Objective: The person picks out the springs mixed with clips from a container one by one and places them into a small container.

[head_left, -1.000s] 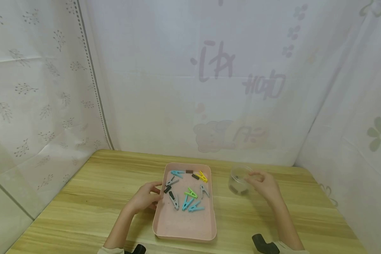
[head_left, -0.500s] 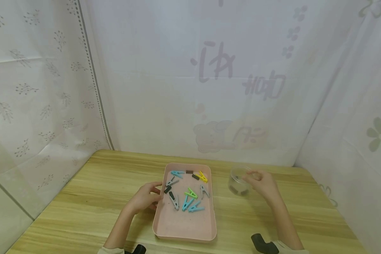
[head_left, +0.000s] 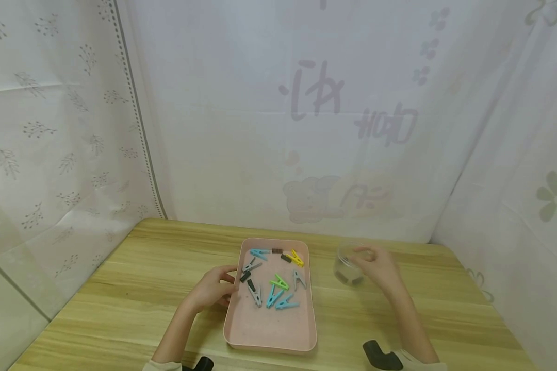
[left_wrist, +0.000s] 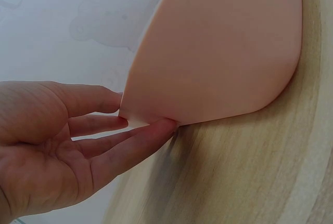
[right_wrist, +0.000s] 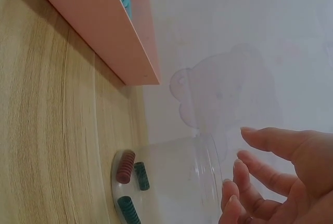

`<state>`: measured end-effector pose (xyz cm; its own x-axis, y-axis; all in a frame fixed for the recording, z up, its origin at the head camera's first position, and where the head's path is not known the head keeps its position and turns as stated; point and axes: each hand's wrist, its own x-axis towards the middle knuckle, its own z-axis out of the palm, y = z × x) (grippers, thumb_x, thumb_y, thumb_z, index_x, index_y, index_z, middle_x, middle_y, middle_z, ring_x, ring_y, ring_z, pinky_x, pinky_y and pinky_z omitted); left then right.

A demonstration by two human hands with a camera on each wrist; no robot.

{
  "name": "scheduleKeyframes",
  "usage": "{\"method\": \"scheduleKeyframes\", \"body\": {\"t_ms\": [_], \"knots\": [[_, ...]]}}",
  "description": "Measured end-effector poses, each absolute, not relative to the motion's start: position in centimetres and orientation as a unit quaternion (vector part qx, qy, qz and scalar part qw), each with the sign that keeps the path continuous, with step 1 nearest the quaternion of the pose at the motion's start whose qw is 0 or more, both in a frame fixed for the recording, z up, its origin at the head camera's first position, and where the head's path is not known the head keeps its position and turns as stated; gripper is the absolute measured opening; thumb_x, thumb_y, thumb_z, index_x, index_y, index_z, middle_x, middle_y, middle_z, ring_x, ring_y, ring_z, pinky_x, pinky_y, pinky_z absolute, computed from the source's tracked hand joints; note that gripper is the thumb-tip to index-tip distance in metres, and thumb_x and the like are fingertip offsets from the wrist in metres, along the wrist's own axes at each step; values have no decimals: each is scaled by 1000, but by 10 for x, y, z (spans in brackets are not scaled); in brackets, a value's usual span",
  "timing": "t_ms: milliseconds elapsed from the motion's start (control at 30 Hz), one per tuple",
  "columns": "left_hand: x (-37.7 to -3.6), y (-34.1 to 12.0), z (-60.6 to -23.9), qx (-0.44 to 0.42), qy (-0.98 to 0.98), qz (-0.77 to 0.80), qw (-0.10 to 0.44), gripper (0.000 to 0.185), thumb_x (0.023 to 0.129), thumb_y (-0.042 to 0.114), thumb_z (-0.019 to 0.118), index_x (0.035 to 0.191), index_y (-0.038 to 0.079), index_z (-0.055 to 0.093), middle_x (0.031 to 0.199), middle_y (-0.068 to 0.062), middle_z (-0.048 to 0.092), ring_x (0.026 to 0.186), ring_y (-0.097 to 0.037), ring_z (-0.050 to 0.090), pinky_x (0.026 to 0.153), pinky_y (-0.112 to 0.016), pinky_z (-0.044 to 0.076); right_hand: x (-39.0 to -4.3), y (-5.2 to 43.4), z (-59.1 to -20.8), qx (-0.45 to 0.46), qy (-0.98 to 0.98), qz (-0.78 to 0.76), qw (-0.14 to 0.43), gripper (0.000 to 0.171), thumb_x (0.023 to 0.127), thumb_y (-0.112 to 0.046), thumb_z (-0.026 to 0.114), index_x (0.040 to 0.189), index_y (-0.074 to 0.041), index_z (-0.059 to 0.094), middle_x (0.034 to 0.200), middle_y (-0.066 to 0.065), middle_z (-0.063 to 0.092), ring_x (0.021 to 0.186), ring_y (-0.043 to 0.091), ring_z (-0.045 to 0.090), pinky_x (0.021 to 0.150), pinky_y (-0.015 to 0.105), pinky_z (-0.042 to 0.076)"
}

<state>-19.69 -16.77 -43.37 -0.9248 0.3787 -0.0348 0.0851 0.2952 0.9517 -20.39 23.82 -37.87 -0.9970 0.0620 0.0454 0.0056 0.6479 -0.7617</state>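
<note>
A pink tray lies in the middle of the wooden table and holds several clothespins in teal, grey, green and yellow. My left hand rests against the tray's left rim; in the left wrist view its straight fingers touch the tray's outer wall. To the right of the tray stands a clear plastic jar. My right hand hovers at its mouth with relaxed fingers and holds nothing. A few small coil springs lie at the bottom of the jar.
The table is boxed in by white curtains at the back and on both sides. Bare wood lies to the left of the tray and in front of the jar. The tray's side wall shows in the right wrist view.
My right hand has drifted slightly left, closer over the jar's mouth. The left hand and the tray have stayed put.
</note>
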Motion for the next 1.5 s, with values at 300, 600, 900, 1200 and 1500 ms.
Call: {"method": "scheduleKeyframes", "body": {"t_ms": [300, 600, 900, 1200, 1500], "knots": [[-197, -167, -434, 146, 793, 577, 127, 60, 97, -4, 62, 151, -18, 41, 121, -37, 61, 88, -33, 74, 67, -45, 66, -203, 227, -376, -10, -895, 444, 29, 48, 100, -26, 72, 135, 6, 64, 119, 33, 71, 97, 41, 73, 81, 49, 61], [-197, -167, -433, 142, 794, 578, 127, 66, 97, -3, 62, 155, -17, 34, 122, -38, 61, 87, -32, 74, 67, -45, 66, -206, 217, -376, 4, -890, 455, 27, 43, 101, -22, 71, 133, 6, 65, 122, 33, 70, 100, 42, 72, 81, 50, 62], [-197, -166, -434, 135, 800, 571, 123, 66, 101, -1, 61, 157, -16, 30, 129, -39, 57, 96, -35, 73, 72, -48, 66, -210, 206, -377, 14, -899, 436, 29, 39, 100, -20, 72, 130, 5, 67, 115, 29, 72, 99, 39, 72, 78, 46, 61], [-197, -166, -434, 138, 801, 570, 121, 64, 102, -1, 60, 156, -17, 30, 130, -41, 56, 98, -38, 72, 73, -48, 65, -216, 197, -380, 39, -912, 405, 46, 34, 98, -19, 75, 123, 4, 71, 101, 20, 77, 94, 33, 72, 83, 52, 61], [-197, -167, -435, 135, 791, 582, 129, 64, 101, -1, 61, 156, -16, 32, 131, -40, 56, 97, -34, 72, 72, -45, 66, -219, 188, -378, 45, -913, 403, 34, 36, 98, -20, 74, 126, 3, 69, 102, 22, 76, 82, 27, 71, 68, 39, 60]]}}
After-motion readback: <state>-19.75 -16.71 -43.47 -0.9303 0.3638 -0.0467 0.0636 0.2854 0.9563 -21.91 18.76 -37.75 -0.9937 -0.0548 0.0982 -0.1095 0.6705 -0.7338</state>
